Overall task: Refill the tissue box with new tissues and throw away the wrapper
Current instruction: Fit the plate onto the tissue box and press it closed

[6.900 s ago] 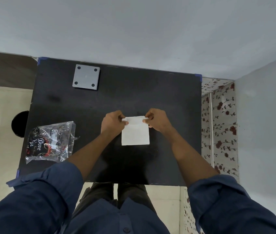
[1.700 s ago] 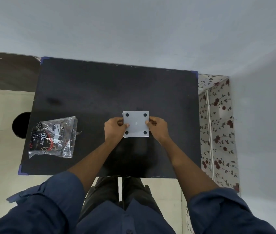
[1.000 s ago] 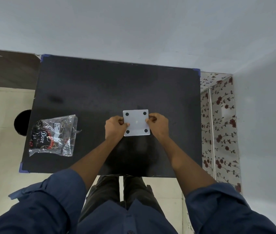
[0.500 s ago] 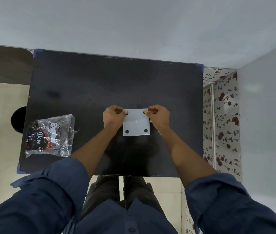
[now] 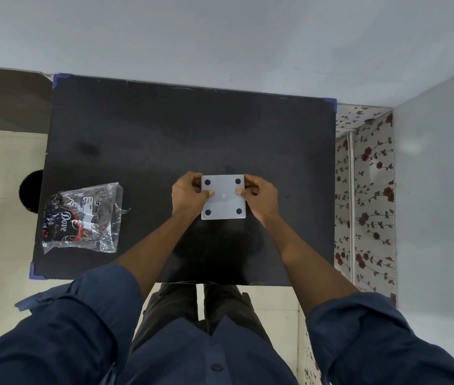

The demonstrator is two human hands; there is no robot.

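A square grey tissue box [image 5: 223, 197] sits at the centre of the black desk [image 5: 150, 129], its flat face with four dark round pads turned upward. A crumpled clear wrapper [image 5: 82, 218], printed "Dove", lies flat near the desk's left edge.

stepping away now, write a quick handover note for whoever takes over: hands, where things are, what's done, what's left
Left hand and right hand: both grip the grey tissue box from its sides, thumbs on top. The face with four black dots points up, so it seems to be bottom-up at mid table.
Wrapper: clear, printed, lying open at the table's near left edge, untouched.
Done: judging by the empty-looking wrapper, tissues seem loaded; inside the box is not visible.
Left: finish closing the box, turn it upright, bin the wrapper.
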